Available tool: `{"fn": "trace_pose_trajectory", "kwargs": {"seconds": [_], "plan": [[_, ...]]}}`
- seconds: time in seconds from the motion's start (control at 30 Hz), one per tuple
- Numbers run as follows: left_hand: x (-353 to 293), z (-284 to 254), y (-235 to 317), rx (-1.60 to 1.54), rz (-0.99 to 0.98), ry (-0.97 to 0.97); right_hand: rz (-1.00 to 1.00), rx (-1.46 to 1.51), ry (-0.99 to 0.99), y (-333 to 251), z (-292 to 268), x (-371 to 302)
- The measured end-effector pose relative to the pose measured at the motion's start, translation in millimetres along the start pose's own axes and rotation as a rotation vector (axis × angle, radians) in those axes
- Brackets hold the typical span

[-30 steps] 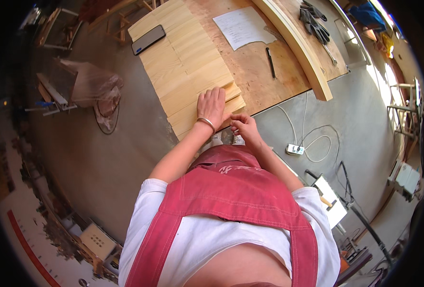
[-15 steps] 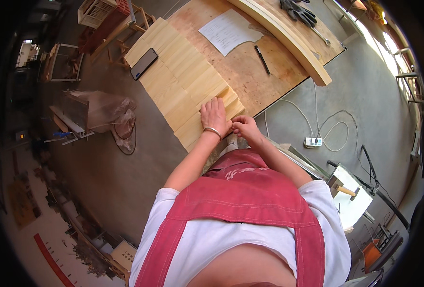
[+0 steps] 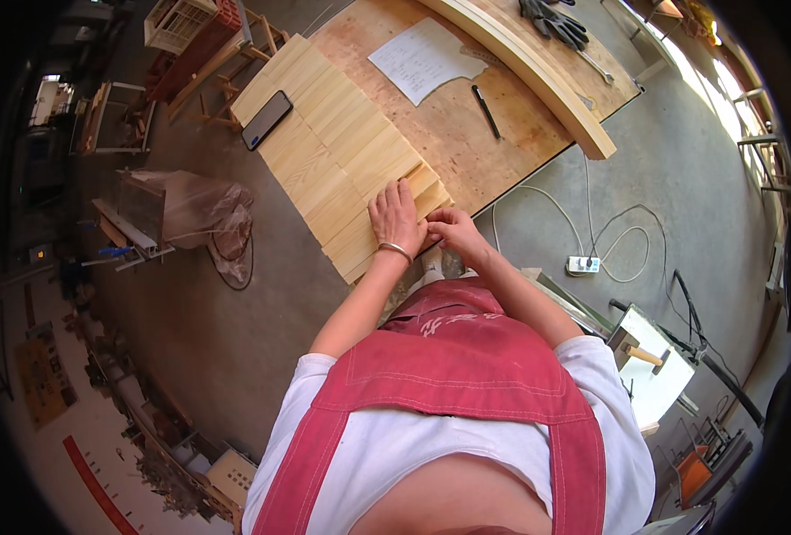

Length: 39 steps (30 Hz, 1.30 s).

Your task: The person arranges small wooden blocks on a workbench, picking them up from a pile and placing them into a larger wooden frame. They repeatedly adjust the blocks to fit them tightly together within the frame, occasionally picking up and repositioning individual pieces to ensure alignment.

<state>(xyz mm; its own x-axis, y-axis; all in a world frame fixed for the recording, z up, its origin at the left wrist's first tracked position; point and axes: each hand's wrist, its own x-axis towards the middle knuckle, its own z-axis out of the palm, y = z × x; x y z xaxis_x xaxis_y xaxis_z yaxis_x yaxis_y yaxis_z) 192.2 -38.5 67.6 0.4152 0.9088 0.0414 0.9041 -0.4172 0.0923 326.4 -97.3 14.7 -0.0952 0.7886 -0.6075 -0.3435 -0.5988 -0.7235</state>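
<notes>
White, irregular-edged paper sheet (image 3: 424, 61) on the brown wooden tabletop (image 3: 522, 135): rows of small dark handwriting, too fine to read. Deep-red cloth apron (image 3: 456, 373): a line of white characters across the waist, partly lost in folds and unclear. No word or number is legible.

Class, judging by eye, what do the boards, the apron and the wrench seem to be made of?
Boards: wood, apparently unvarnished; they are pale with visible grain.
Apron: probably woven cloth, matte red; it creases and shows stitched seams.
Wrench: likely metal, perhaps plated; it looks silvery, though small here.
</notes>
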Motion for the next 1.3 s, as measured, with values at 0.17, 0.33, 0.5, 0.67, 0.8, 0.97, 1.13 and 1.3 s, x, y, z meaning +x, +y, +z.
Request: {"fn": "trace_pose_trajectory", "kwargs": {"seconds": [0.17, 0.33, 0.5, 0.67, 0.8, 0.97, 1.13, 1.3], "plan": [[-4, 2, -4, -0.027, -0.010, 0.000, -0.010, -0.045, -0.003, 8, -4, 10], [-8, -5, -10, -0.101, -0.035, -0.048, 0.033, -0.098, -0.038, -4, -6, 4], [-13, 3, -11, -0.108, -0.043, 0.009, 0.033, -0.021, -0.041, -3, 1, 9], [-15, 6, -14, -0.149, -0.029, 0.082, 0.041, 0.016, -0.040, 2, -3, 16], [-3, 17, -32, -0.160, 0.016, 0.110, 0.036, 0.047, -0.003, 1, -10, 12], [8, 6, -29, -0.197, -0.018, 0.170, 0.035, 0.089, 0.010, -2, -9, 10], [11, 5, -40, -0.189, -0.051, 0.082, 0.029, 0.093, 0.054, -2, 0, 8], [5, -2, -50, -0.255, -0.012, 0.030, -0.422, -0.266, 0.549, 10, 2, 22]]}}
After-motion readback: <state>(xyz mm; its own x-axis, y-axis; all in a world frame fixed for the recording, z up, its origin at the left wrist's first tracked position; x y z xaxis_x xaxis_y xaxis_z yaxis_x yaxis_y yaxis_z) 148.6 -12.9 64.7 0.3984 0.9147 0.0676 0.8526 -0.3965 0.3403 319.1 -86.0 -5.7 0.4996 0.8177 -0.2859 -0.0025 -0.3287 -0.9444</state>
